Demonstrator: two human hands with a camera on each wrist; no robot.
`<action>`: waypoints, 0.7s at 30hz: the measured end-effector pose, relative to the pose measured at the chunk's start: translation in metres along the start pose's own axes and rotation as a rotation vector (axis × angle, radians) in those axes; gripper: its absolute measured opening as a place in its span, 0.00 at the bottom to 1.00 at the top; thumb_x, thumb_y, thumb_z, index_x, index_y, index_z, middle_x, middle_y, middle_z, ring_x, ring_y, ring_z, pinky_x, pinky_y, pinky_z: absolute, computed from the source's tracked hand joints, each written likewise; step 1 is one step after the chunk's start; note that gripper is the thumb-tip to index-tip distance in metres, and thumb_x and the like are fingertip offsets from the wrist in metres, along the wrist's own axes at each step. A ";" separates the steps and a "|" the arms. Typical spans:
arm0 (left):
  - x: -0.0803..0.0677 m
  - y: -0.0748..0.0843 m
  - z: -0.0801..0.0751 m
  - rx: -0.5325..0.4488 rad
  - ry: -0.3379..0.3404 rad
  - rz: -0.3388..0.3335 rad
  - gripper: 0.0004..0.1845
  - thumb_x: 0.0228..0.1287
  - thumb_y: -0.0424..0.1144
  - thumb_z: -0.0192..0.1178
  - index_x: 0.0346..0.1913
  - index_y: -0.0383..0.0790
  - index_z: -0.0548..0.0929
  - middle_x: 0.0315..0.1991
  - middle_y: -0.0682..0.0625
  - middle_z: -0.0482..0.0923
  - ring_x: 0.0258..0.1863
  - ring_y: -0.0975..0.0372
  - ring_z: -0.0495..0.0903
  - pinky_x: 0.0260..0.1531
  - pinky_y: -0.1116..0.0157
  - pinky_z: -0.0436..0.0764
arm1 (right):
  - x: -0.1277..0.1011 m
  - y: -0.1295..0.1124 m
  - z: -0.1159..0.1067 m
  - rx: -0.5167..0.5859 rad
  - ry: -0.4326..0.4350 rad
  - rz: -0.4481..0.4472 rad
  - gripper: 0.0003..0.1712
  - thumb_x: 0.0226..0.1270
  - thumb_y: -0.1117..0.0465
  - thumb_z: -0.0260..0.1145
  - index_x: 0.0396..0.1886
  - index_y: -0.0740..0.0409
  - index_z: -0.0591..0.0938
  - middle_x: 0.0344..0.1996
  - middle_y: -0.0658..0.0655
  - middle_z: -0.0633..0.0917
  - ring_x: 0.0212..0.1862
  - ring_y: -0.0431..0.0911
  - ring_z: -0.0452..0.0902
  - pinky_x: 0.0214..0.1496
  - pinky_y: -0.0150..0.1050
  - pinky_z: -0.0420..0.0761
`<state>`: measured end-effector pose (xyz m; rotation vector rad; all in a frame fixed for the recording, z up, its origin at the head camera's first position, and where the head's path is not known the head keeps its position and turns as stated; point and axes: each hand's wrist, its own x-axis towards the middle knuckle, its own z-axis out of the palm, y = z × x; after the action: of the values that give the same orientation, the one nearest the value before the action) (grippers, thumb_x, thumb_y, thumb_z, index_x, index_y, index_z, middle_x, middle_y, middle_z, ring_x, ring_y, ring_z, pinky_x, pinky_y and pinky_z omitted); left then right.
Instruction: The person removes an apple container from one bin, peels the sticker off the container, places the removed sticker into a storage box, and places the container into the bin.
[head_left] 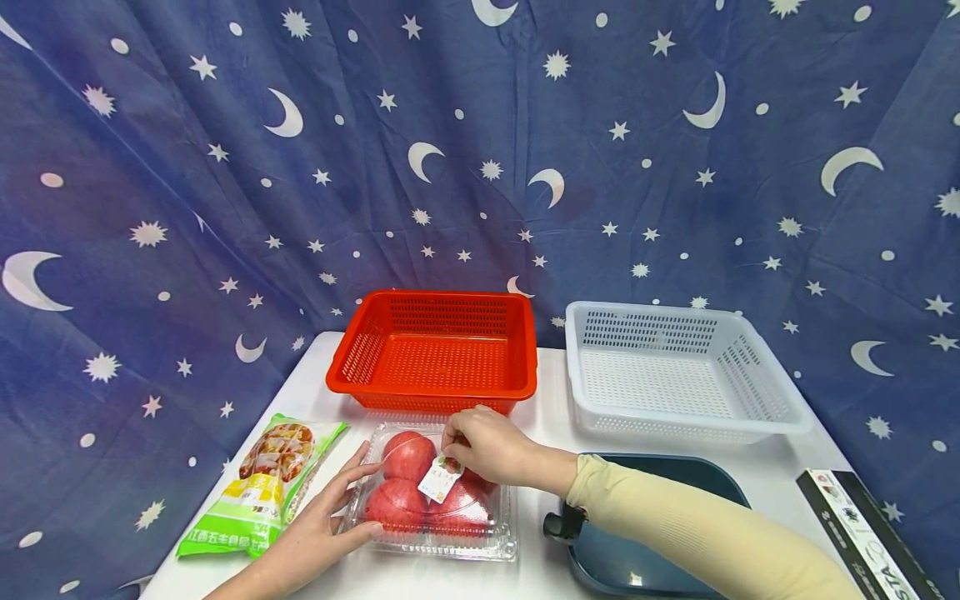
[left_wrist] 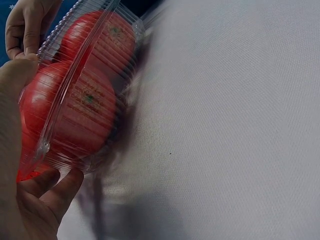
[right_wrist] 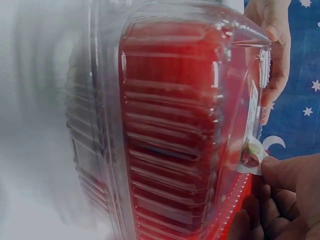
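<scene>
A clear plastic box (head_left: pixel 501 546) of several red, tomato-like round fruits (head_left: pixel 397 504) sits on the white table. My left hand (head_left: pixel 322 525) spans its left near corner, fingers fairly straight and spread along the side, thumb touching the lid; the left wrist view shows this hand (left_wrist: pixel 37 205) against the ribbed plastic. Over the lid, my right hand (head_left: pixel 491 446) pinches the edge of a small white label (head_left: pixel 438 481) with a fruit picture. In the right wrist view the label (right_wrist: pixel 254 160) stands partly away from the lid, its tip between the thumb and a finger of this hand (right_wrist: pixel 290 200).
Behind the box stands a red perforated basket (head_left: pixel 442 400), with a white basket (head_left: pixel 690 425) to its right. A dark blue tray (head_left: pixel 637 550) lies under the right forearm. At left rests a green and yellow food bag (head_left: pixel 258 492); a long black-and-white box (head_left: pixel 862 533) lies far right.
</scene>
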<state>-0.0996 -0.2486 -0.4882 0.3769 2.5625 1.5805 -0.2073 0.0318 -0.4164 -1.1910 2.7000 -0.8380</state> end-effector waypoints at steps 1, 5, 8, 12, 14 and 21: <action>0.000 0.000 0.000 0.001 0.000 -0.003 0.36 0.66 0.44 0.71 0.74 0.53 0.68 0.83 0.49 0.42 0.70 0.30 0.61 0.57 0.43 0.76 | 0.000 0.000 -0.001 0.000 0.000 -0.001 0.08 0.69 0.63 0.72 0.29 0.49 0.85 0.18 0.36 0.78 0.29 0.34 0.72 0.37 0.30 0.73; 0.000 0.000 0.000 0.001 0.003 -0.011 0.36 0.65 0.44 0.72 0.74 0.53 0.68 0.83 0.48 0.42 0.71 0.31 0.62 0.57 0.51 0.77 | 0.000 -0.002 -0.003 0.006 0.001 0.002 0.07 0.68 0.62 0.72 0.30 0.48 0.85 0.19 0.37 0.78 0.28 0.34 0.72 0.35 0.30 0.73; 0.000 0.000 0.000 -0.003 0.002 -0.003 0.36 0.66 0.43 0.72 0.74 0.52 0.68 0.83 0.48 0.42 0.70 0.31 0.61 0.57 0.52 0.77 | -0.001 -0.003 -0.004 0.010 0.000 -0.002 0.07 0.68 0.63 0.72 0.30 0.48 0.85 0.19 0.37 0.77 0.28 0.34 0.72 0.35 0.30 0.73; 0.000 -0.001 -0.001 -0.008 -0.003 0.002 0.36 0.66 0.43 0.71 0.74 0.52 0.68 0.83 0.48 0.42 0.70 0.30 0.61 0.57 0.51 0.77 | -0.002 -0.005 -0.006 0.015 -0.002 -0.011 0.07 0.69 0.63 0.71 0.30 0.48 0.85 0.19 0.37 0.77 0.27 0.34 0.72 0.35 0.30 0.74; 0.000 -0.001 -0.001 -0.007 -0.005 -0.001 0.36 0.66 0.43 0.71 0.74 0.52 0.68 0.84 0.49 0.42 0.70 0.30 0.60 0.57 0.50 0.77 | -0.002 -0.006 -0.007 0.018 -0.004 -0.011 0.07 0.69 0.64 0.71 0.30 0.48 0.85 0.20 0.37 0.78 0.28 0.34 0.72 0.35 0.30 0.74; 0.001 -0.002 -0.001 0.000 -0.007 -0.011 0.36 0.66 0.43 0.71 0.74 0.53 0.68 0.83 0.48 0.42 0.70 0.29 0.60 0.58 0.49 0.76 | -0.003 -0.009 -0.010 0.018 -0.001 -0.017 0.08 0.69 0.64 0.71 0.30 0.48 0.84 0.20 0.37 0.78 0.29 0.35 0.72 0.37 0.30 0.74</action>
<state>-0.1005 -0.2498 -0.4892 0.3677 2.5550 1.5727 -0.2020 0.0332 -0.4032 -1.2115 2.6796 -0.8625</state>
